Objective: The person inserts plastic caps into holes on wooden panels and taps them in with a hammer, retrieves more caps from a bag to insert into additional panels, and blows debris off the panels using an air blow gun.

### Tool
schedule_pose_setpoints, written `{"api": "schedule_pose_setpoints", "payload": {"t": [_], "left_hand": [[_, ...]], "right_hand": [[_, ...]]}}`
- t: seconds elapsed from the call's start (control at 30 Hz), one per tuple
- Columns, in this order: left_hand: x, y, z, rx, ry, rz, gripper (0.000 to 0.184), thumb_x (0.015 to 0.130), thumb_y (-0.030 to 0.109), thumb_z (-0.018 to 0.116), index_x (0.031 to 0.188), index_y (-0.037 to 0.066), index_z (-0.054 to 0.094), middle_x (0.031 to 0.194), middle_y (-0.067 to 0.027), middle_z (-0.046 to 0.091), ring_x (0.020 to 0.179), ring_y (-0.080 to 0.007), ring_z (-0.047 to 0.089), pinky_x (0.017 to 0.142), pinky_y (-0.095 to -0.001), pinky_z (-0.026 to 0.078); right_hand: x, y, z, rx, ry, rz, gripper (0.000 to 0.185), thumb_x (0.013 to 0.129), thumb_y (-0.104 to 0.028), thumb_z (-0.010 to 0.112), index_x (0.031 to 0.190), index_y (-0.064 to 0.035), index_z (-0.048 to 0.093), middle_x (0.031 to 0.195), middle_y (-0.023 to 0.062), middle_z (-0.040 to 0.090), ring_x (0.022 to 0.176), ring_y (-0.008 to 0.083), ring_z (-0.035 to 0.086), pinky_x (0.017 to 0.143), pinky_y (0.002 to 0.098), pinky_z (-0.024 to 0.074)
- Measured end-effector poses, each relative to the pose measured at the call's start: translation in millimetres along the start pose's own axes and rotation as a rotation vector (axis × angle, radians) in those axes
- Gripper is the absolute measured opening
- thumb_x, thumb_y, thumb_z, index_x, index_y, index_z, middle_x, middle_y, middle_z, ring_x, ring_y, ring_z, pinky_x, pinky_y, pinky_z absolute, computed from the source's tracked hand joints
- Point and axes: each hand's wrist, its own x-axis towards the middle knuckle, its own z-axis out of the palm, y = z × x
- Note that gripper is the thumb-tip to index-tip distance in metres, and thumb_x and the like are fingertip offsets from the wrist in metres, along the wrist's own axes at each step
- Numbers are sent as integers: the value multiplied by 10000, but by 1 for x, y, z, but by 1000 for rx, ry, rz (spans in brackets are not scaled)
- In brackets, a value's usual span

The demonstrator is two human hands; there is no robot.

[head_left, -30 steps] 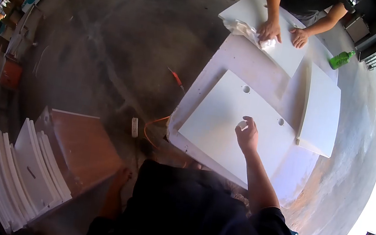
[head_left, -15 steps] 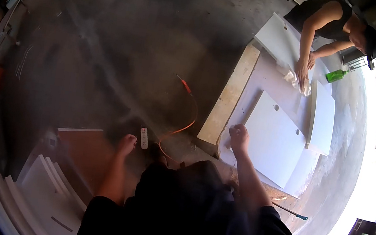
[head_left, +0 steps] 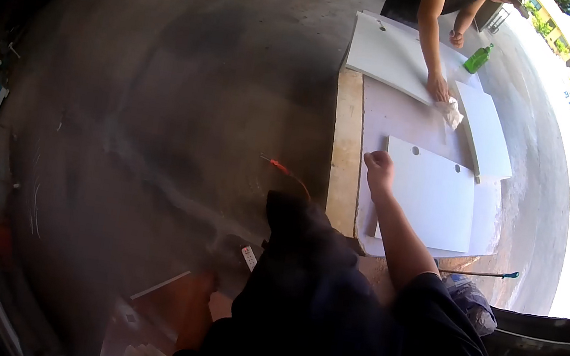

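My right hand (head_left: 378,171) is closed beside the left edge of a white panel (head_left: 428,198) with two round holes, which lies on the pale work table (head_left: 402,122). What its fingers hold is too small to make out. Low in the view, a patch of skin by my dark clothing seems to belong to my left arm; the fingers of my left hand do not show. Across the table, a co-worker's hand (head_left: 438,87) presses a white cloth (head_left: 450,114) near another white panel (head_left: 393,55).
A green bottle (head_left: 477,58) stands at the table's far right, near a third white panel (head_left: 484,133). On the floor are a red-handled tool (head_left: 279,166) with an orange hose and a white power strip (head_left: 249,257). A brown panel (head_left: 168,307) is at lower left.
The view has swung. My right hand has moved from over the holed panel to beside its left edge. My left hand, raised earlier, no longer shows clearly. The co-worker's hands have moved apart.
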Motion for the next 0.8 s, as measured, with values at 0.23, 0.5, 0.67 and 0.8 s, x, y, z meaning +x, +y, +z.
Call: {"api": "schedule_pose_setpoints", "payload": {"t": [0.23, 0.5, 0.67, 0.8], "left_hand": [[26, 79, -16, 99, 71, 69, 285, 953, 251, 484, 1112, 27, 557, 919, -117, 621, 726, -217, 595, 626, -371, 482], [49, 233, -16, 95, 263, -15, 311, 929, 257, 549, 1116, 10, 557, 967, -151, 654, 743, -233, 632, 637, -371, 498], [32, 334, -5, 115, 223, -140, 361, 953, 287, 547, 1193, 18, 545, 1040, -154, 660, 809, -255, 651, 689, -389, 527], [20, 387, -7, 315, 126, -131, 369, 956, 288, 548, 1218, 28, 554, 1062, -153, 660, 879, -278, 653, 746, -416, 533]], "right_hand": [[156, -36, 33, 71, 98, 64, 223, 802, -189, 710, 901, 10, 686, 815, 89, 671, 791, 170, 605, 737, 313, 483], [446, -37, 134, -156, 290, 36, 264, 816, -281, 722, 924, -40, 722, 898, 126, 722, 853, 286, 683, 786, 379, 516], [591, -9, 161, -434, 353, -93, 197, 803, -276, 724, 871, -92, 734, 904, 132, 713, 863, 328, 667, 783, 402, 516], [657, 34, 170, -478, 381, -202, 194, 826, -256, 669, 881, -86, 746, 911, 161, 703, 931, 336, 658, 828, 398, 500]]}}
